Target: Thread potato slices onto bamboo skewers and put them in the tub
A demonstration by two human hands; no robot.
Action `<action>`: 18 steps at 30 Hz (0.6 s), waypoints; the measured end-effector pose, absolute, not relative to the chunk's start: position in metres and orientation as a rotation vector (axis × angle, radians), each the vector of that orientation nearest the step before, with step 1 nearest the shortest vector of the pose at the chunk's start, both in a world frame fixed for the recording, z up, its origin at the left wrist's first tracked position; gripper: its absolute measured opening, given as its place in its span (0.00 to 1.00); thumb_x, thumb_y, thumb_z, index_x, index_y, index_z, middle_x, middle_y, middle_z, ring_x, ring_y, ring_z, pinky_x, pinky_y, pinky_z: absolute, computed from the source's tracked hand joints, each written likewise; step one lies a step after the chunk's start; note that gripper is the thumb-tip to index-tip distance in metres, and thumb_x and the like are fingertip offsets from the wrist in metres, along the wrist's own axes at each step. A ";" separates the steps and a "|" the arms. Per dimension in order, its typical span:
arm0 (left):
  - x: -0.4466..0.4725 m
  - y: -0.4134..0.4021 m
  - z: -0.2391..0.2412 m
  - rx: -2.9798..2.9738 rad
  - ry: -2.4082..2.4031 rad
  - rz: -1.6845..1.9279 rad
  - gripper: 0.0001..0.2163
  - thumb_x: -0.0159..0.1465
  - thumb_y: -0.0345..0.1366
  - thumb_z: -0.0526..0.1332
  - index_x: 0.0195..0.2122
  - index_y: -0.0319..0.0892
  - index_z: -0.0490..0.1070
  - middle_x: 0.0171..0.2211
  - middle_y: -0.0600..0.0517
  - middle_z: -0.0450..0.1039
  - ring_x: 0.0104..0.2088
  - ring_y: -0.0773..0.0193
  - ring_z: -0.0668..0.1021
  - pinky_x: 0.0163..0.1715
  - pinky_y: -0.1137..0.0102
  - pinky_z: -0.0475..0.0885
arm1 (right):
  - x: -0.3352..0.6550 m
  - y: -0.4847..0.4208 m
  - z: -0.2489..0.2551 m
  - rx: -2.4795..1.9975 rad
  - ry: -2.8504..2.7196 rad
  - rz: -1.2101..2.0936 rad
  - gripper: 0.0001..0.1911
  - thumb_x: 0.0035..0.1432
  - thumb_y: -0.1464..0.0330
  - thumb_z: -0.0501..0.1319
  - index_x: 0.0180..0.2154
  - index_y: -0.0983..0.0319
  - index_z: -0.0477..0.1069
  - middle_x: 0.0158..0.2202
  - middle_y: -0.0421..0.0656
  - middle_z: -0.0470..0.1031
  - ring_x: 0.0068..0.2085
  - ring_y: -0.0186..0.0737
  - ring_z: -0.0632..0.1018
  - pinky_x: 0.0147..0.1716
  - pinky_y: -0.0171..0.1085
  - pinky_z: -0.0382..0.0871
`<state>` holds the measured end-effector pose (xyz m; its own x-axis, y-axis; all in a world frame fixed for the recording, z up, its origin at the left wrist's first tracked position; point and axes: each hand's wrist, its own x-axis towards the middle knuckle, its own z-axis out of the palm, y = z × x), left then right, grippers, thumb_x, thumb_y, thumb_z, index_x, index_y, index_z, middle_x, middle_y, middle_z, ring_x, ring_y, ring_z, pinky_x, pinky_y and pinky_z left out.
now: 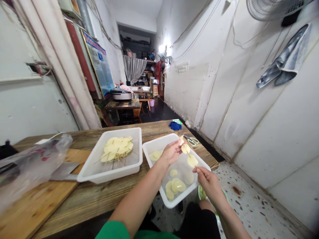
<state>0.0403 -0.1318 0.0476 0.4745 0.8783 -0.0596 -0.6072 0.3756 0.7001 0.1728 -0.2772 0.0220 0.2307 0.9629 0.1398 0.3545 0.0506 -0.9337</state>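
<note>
Over the right-hand white tray point(203, 162) I hold a thin wooden skewer threaded with pale potato slices point(192, 161). My right hand point(208, 181) pinches the skewer near its lower end. My left hand point(171, 152) is closed on a potato slice point(181, 140) at the skewer's far end; its fingertips are partly hidden. Loose potato slices point(175, 186) lie in water inside the tray below. To the left, a second white tray point(139, 146) contains a pile of skewered potato slices point(118, 146), with sticks poking out.
Green-handled scissors point(193, 141) and a blue cloth-like bundle point(175, 125) lie beyond the right tray. At left are a cutting board point(57, 199), a cleaver-like blade point(64, 172) and a plastic bag point(37, 162). A green-rimmed container point(200, 192) stands below the table's edge.
</note>
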 end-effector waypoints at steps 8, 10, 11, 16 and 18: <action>0.041 -0.131 0.049 0.581 0.416 1.079 0.07 0.58 0.28 0.62 0.38 0.34 0.74 0.38 0.44 0.76 0.35 0.67 0.77 0.37 0.73 0.72 | 0.168 -0.272 0.021 -1.483 -1.411 0.723 0.20 0.59 0.56 0.50 0.34 0.65 0.71 0.16 0.33 0.52 0.19 0.30 0.56 0.18 0.30 0.47; 0.041 -0.130 0.046 0.572 0.420 1.064 0.07 0.58 0.26 0.62 0.38 0.35 0.74 0.38 0.45 0.75 0.35 0.67 0.77 0.37 0.73 0.72 | 0.167 -0.272 0.024 -1.486 -1.425 0.715 0.20 0.59 0.56 0.51 0.34 0.65 0.71 0.16 0.34 0.54 0.19 0.30 0.57 0.18 0.30 0.48; 0.041 -0.129 0.045 0.568 0.428 1.042 0.07 0.58 0.26 0.62 0.37 0.35 0.74 0.38 0.45 0.75 0.35 0.67 0.77 0.36 0.73 0.72 | 0.166 -0.273 0.025 -1.490 -1.429 0.707 0.20 0.59 0.56 0.51 0.33 0.65 0.71 0.16 0.34 0.54 0.19 0.30 0.57 0.18 0.30 0.49; 0.038 -0.130 0.046 0.613 0.524 0.957 0.04 0.58 0.29 0.62 0.35 0.36 0.73 0.38 0.44 0.75 0.34 0.65 0.77 0.34 0.70 0.73 | 0.165 -0.274 0.026 -1.517 -1.429 0.685 0.20 0.59 0.57 0.51 0.33 0.65 0.72 0.16 0.34 0.54 0.19 0.30 0.57 0.19 0.31 0.50; 0.038 -0.132 0.049 0.686 0.558 0.978 0.05 0.58 0.30 0.62 0.35 0.36 0.72 0.38 0.43 0.75 0.34 0.65 0.77 0.35 0.70 0.72 | 0.166 -0.274 0.026 -1.506 -1.407 0.713 0.20 0.59 0.56 0.51 0.33 0.65 0.71 0.16 0.33 0.53 0.19 0.30 0.56 0.19 0.31 0.49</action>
<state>0.0376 -0.1319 0.0490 0.4531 0.8833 -0.1201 -0.5530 0.3842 0.7393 0.1662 -0.2742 0.0263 0.1767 0.9688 0.1738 0.4327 0.0821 -0.8978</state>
